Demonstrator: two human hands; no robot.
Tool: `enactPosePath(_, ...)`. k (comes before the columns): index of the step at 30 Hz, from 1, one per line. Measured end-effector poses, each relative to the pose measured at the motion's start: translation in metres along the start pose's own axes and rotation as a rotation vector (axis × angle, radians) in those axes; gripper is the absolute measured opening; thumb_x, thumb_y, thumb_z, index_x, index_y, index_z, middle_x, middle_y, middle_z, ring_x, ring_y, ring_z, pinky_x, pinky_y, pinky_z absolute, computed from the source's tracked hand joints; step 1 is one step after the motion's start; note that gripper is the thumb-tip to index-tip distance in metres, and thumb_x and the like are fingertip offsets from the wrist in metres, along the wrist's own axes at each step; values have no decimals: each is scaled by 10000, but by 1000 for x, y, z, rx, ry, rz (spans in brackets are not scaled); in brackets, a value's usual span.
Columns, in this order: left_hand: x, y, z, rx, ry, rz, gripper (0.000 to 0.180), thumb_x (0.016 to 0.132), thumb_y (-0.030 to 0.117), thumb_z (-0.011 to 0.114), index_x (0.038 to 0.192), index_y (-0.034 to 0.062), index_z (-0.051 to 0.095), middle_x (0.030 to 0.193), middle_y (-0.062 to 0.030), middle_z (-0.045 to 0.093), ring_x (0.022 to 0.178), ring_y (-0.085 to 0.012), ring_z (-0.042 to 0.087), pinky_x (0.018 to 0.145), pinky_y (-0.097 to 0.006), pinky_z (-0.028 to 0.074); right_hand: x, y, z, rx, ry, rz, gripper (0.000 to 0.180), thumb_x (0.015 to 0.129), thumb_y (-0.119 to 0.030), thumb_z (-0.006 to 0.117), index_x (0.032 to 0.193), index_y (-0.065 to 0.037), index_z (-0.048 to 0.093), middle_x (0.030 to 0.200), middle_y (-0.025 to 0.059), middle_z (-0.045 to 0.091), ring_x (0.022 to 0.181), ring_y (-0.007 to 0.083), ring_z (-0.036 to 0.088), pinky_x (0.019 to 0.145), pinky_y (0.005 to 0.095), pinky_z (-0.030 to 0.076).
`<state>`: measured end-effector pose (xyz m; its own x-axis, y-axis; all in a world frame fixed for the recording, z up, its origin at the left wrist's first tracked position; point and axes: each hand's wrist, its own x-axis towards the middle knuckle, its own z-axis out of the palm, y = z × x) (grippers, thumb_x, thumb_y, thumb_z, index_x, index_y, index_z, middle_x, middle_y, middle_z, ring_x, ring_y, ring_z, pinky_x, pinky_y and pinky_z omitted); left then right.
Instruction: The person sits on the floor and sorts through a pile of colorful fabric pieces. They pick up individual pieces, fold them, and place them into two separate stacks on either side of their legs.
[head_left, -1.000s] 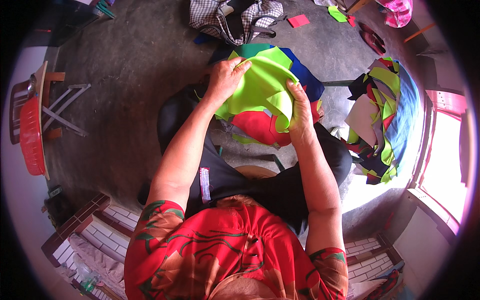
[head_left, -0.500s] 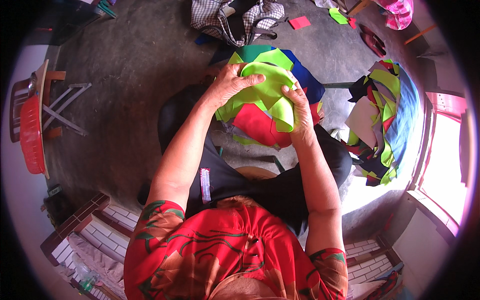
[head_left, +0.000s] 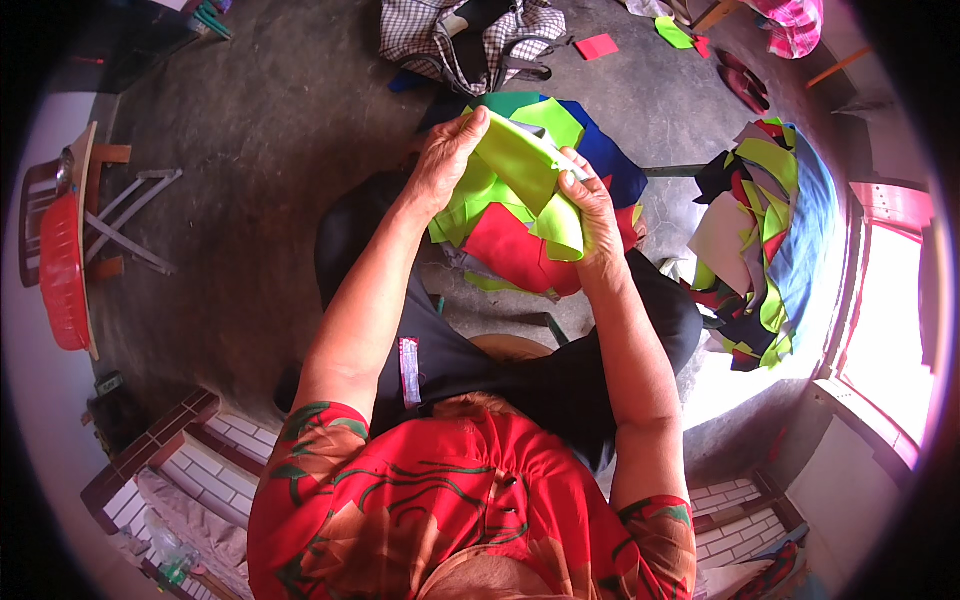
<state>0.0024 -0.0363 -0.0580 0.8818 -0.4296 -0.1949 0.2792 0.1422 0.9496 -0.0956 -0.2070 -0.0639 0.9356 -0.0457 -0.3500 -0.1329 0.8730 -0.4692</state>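
Between my two hands a lime-green cloth piece (head_left: 520,168) is stretched, its upper edge folded and its lower right end curling over. My left hand (head_left: 447,160) pinches its left corner between thumb and fingers. At the other end my right hand (head_left: 592,205) grips the cloth, thumb on top; something small and pale shows by its fingertips, too small to name. Beneath lies a heap of cut cloth pieces, with a red piece (head_left: 503,246), a dark blue piece (head_left: 618,160) and a green piece (head_left: 507,104) showing.
To the right stands a pile of mixed cloth scraps (head_left: 745,235) beside blue fabric (head_left: 812,240). A checked bag (head_left: 420,35) lies ahead, near a red scrap (head_left: 597,47) and dark shoes (head_left: 743,82). At the left are a red plastic tray (head_left: 62,270) and a folding stand (head_left: 135,220).
My left hand has moved slightly left and up, drawing the lime-green cloth taut and turning its edge over. The right hand has stayed almost in place.
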Motion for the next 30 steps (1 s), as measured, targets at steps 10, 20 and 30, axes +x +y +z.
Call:
enactPosePath(10,2,4,-8,-154,149,25,385,916,432,550,867,62,646,781,13,615,723,-73,552,684,-238,447,-6,-2,8,-351,-79,260,392,718,-10,764,1061,-24,574,932,66,637,805,155,628,733,264,522)
enactPosePath(20,-3,20,-22,-483,100,-27,437,936,471,470,869,62,609,812,-45,633,748,-148,604,712,-288,479,-8,-2,5,-336,-120,300,263,813,-226,715,939,-26,602,795,30,642,649,100,614,598,251,527)
enactPosePath(30,3,29,-25,-785,128,90,517,924,467,478,1176,19,540,1154,-121,581,1082,-268,530,972,-413,382,-4,1,-40,-97,-435,324,524,747,-458,729,1064,-71,573,919,54,588,876,183,576,828,320,474)
